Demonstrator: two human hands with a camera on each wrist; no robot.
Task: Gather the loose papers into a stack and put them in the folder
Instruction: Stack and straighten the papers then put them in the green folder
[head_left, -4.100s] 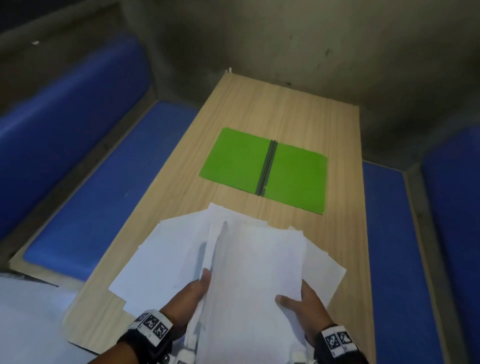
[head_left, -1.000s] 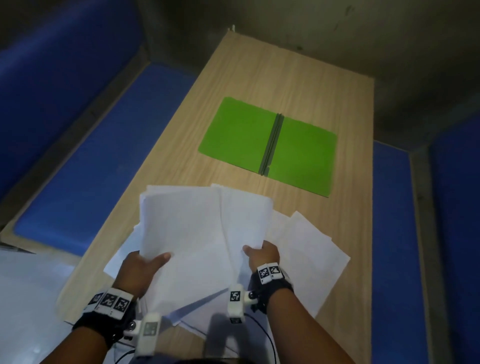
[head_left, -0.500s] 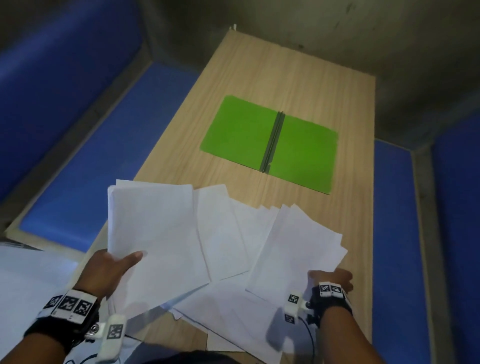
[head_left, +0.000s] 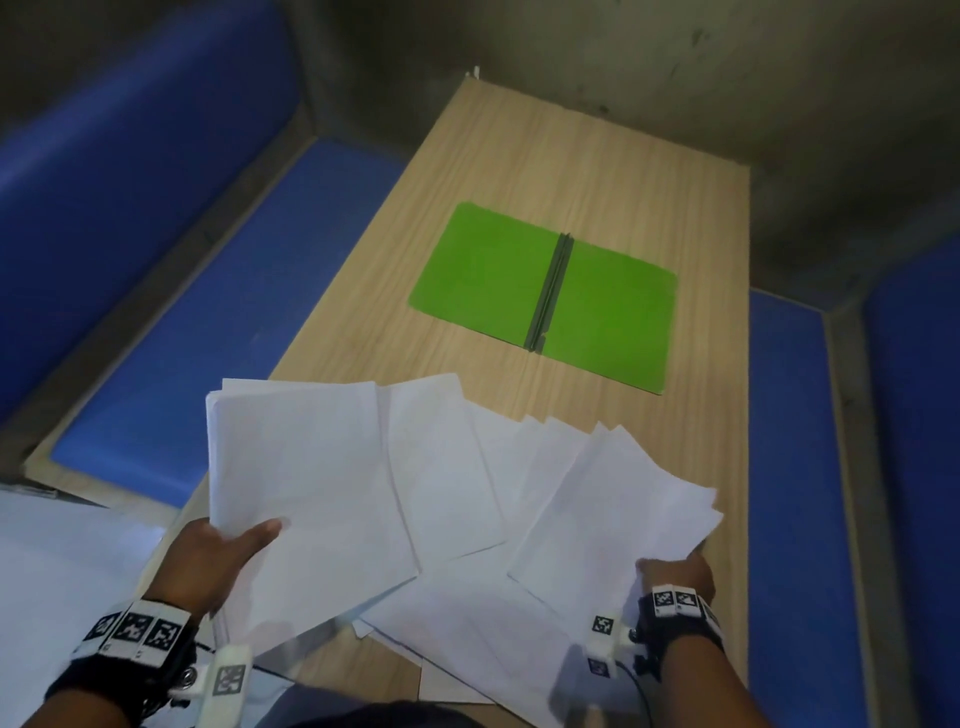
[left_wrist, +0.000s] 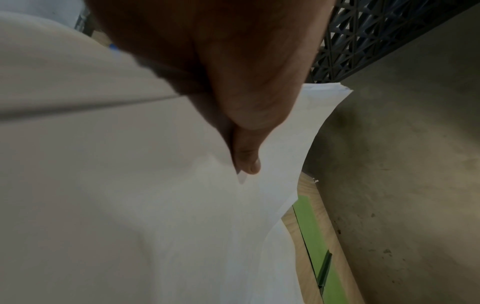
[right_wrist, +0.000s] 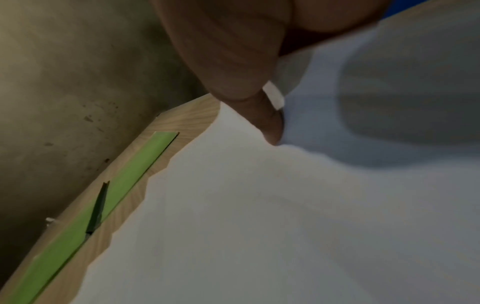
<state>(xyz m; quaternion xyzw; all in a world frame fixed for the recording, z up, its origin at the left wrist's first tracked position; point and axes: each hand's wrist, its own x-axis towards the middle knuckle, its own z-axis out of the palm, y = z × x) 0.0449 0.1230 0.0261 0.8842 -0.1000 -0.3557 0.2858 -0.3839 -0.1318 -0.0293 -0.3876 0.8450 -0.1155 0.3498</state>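
White papers lie fanned over the near half of the wooden table (head_left: 597, 171). My left hand (head_left: 218, 551) holds a partial stack of sheets (head_left: 301, 478) at the left, thumb on top; the left wrist view shows that thumb (left_wrist: 246, 156) pressing the paper. My right hand (head_left: 675, 571) grips the near edge of the right bunch of papers (head_left: 613, 509), its thumb (right_wrist: 270, 127) on the sheet. More loose sheets (head_left: 441, 467) lie between the two bunches. The green folder (head_left: 545, 296) lies open and flat beyond them, its dark spine (head_left: 550, 291) up the middle.
Blue padded benches (head_left: 218, 291) run along both long sides of the table, the right one (head_left: 789, 467) close to my right hand. A grey concrete wall (head_left: 675, 62) stands behind the table's far end. Bare wood shows around the folder.
My right hand left the middle of the pile and went to the right bunch, which it now holds. My left hand carried its stack out to the left. Over the last half second little has moved.
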